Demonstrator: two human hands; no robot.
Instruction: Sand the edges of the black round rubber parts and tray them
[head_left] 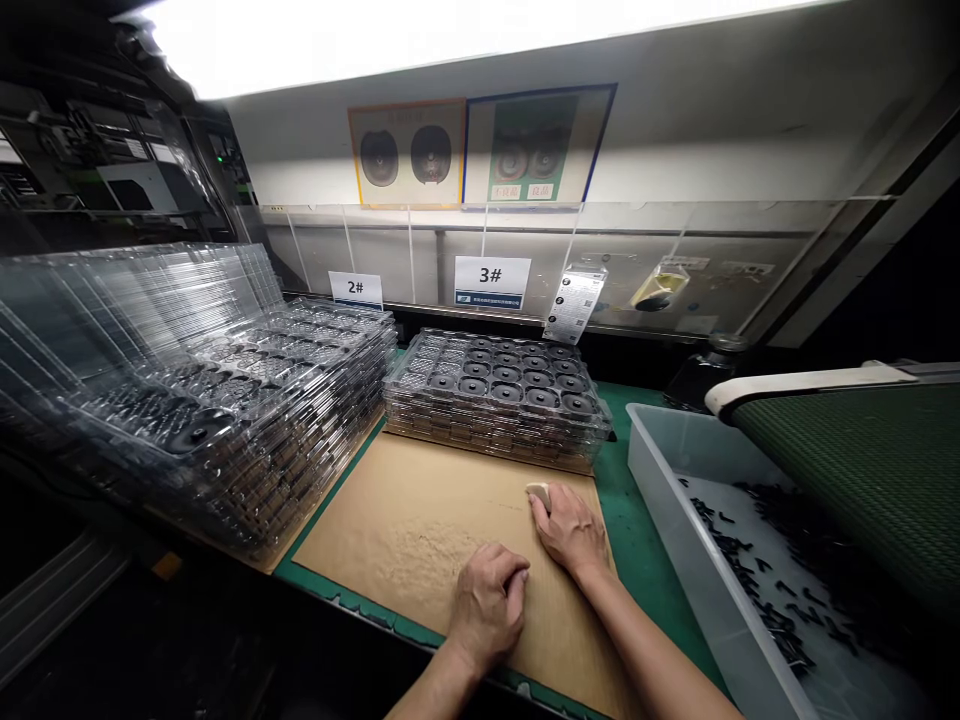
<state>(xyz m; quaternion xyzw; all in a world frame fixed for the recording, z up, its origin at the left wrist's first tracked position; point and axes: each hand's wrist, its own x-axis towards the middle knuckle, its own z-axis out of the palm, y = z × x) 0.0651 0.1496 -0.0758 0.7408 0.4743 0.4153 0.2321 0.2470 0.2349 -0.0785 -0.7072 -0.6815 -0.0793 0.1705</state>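
Left hand (487,600) curled loosely, knuckles down on the cardboard sheet (420,530) at the near counter edge, holding nothing visible. Right hand (570,530) covers a small pale block (538,494), fingertips touching; its grip is hidden underneath.

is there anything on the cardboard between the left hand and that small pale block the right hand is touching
Nothing visible. The left hand rests fisted on the bare cardboard sheet; the small pale block lies just beyond under the right hand fingertips.
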